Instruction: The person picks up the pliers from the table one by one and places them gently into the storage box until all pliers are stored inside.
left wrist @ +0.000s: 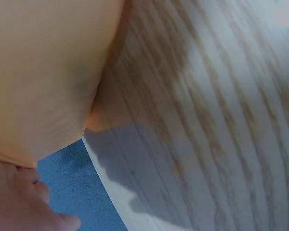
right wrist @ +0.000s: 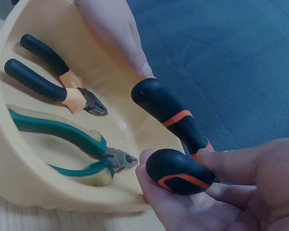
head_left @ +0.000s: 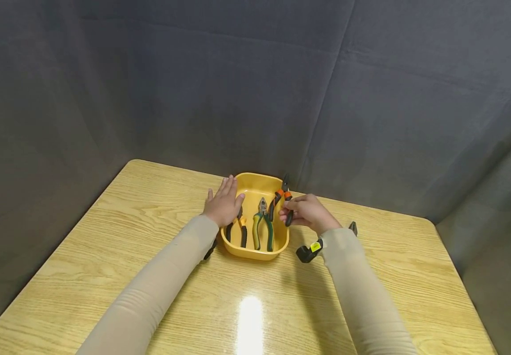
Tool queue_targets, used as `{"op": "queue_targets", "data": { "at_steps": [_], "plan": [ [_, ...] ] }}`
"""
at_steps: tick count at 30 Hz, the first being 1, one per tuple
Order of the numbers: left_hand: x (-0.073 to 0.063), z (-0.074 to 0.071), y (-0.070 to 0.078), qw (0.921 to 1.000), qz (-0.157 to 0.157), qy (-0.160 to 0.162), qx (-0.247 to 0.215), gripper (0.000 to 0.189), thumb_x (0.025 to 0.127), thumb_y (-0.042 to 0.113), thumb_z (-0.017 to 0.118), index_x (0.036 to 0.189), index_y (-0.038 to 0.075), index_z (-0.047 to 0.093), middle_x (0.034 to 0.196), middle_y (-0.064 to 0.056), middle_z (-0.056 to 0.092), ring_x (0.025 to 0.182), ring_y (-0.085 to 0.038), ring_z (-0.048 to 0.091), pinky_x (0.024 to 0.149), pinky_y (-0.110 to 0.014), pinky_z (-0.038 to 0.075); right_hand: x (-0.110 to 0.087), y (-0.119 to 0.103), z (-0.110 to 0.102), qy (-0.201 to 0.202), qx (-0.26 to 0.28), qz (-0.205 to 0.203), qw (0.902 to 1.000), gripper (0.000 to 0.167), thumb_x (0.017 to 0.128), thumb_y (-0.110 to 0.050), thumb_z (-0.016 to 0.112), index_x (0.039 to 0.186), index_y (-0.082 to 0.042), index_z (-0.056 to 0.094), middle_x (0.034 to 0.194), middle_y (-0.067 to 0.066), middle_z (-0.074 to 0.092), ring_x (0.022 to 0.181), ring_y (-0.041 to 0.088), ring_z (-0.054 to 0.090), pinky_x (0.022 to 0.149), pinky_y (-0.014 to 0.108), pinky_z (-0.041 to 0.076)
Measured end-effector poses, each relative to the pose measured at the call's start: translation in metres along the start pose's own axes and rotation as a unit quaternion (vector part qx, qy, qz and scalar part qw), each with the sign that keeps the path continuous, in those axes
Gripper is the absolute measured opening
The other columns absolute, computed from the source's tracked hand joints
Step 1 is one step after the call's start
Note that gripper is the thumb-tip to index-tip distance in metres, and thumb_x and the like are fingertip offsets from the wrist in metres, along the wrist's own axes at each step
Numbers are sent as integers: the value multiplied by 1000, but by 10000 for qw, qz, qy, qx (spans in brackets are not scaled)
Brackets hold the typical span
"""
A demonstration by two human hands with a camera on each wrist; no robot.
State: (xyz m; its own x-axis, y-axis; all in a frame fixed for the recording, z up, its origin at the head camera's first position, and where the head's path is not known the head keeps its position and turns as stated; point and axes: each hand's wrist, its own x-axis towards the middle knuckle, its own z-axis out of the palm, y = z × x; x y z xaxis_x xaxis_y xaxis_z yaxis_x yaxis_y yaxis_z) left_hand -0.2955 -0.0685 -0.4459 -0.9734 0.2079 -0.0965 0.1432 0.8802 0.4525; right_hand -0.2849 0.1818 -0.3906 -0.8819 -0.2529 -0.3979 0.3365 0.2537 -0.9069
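Note:
A pair of pliers with black and orange handles (right wrist: 156, 98) is held by one handle in my right hand (head_left: 305, 211), above the right rim of a yellow plastic basin (head_left: 255, 254). Its jaws point away from me toward the curtain. My left hand (head_left: 223, 203) lies over the basin's left rim with straight fingers, touching it. Inside the basin are green-and-yellow-handled pliers (head_left: 270, 231) in the middle. Left of those lie smaller black-and-orange-handled pliers (right wrist: 43, 82), partly covered by my left hand in the head view.
Beyond my right wrist, the metal tip of another tool (head_left: 353, 228) shows on the wooden table (head_left: 149, 217), the rest hidden by the sleeve. A grey curtain (head_left: 246, 98) hangs right behind the table's far edge. A black wrist camera (head_left: 310, 251) sits on my right wrist.

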Motion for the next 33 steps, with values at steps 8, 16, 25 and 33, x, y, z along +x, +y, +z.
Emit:
{"op": "queue_targets", "data": {
  "at_steps": [8, 16, 25, 33],
  "plan": [
    [-1, 0, -1, 10000, 32, -16, 26, 66, 111, 46, 19, 164, 11, -1, 171, -6, -4, 156, -20, -8, 122, -58, -1, 4, 1, 8, -23, -133, -57, 9999, 35, 106, -8, 50, 127, 20, 55, 90, 14, 73, 74, 15, 72, 72, 29, 60],
    [1, 0, -1, 10000, 3, -72, 14, 67, 111, 49, 17, 164, 12, -1, 171, -5, -4, 156, -19, -9, 123, -57, -2, 9, 1, 16, -37, -250, -114, 9996, 35, 105, -8, 51, 126, 20, 58, 103, 24, 73, 79, 17, 73, 74, 31, 61],
    [0, 1, -2, 10000, 24, -37, -82, 66, 111, 46, 20, 164, 12, 0, 171, -6, -4, 156, -20, -9, 122, -58, -2, 12, -1, 29, -54, -201, -118, 9997, 33, 105, -7, 51, 123, 20, 59, 95, 19, 74, 76, 17, 73, 75, 32, 61],
    [-1, -1, 1, 10000, -23, -11, -63, 66, 111, 46, 20, 164, 12, 1, 171, -5, -3, 156, -20, -8, 123, -58, -1, 14, 0, 37, 103, -52, -134, 9998, 34, 105, -9, 55, 122, 20, 61, 89, 15, 73, 74, 16, 73, 72, 31, 61]
  ]
}}
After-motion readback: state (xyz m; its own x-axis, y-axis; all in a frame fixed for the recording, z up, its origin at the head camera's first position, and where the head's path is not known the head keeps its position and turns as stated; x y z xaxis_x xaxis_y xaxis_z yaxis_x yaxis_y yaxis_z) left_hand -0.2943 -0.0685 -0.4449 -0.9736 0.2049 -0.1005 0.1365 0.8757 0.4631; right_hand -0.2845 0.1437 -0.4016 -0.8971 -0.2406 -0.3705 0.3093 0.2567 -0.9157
